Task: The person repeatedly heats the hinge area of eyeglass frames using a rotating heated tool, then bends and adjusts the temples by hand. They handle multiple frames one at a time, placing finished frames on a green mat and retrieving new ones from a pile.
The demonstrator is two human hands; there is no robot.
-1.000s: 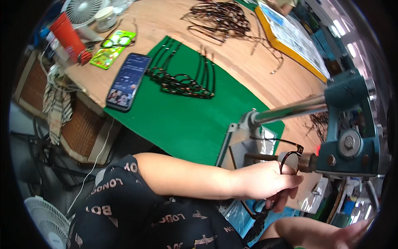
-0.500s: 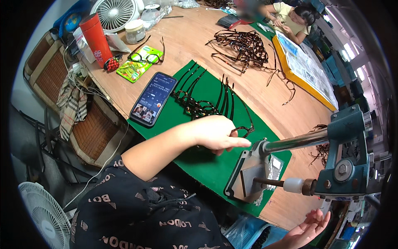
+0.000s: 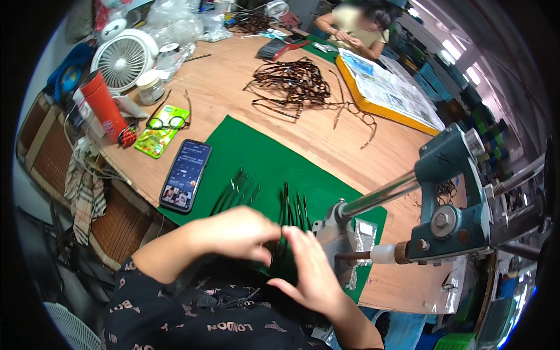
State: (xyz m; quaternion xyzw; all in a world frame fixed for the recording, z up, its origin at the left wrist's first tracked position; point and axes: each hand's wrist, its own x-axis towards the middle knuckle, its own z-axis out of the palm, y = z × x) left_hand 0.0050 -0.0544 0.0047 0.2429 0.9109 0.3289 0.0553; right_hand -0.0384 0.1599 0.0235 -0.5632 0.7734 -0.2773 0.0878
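Several dark tortoiseshell eyeglass frames (image 3: 298, 210) are bunched at the near edge of the green mat (image 3: 256, 153), with their temples pointing away from me. My left hand (image 3: 240, 234) is curled over the middle of the bunch and hides the fronts; its fingers are partly blurred. To the right of the bunch, my right hand (image 3: 312, 269) has its fingers stretched and its thumb apart, close against the temples. I cannot make out whether its fingertips touch them. Just beyond the right hand stands a bench press (image 3: 446, 219) with a horizontal metal rod.
A phone (image 3: 185, 175) lies on the mat's left edge. Further left are a green packet (image 3: 156, 139) with glasses on it, a red bottle (image 3: 104, 105) and a fan (image 3: 123, 60). A tangled eyeglass-frame pile (image 3: 291, 84) and a newspaper-covered yellow board (image 3: 388, 93) lie farther back, near another person (image 3: 356, 32).
The bunch of eyeglass frames has come toward me along with my left hand. My right hand has moved from beyond the press to beside the bunch. The view has shifted.
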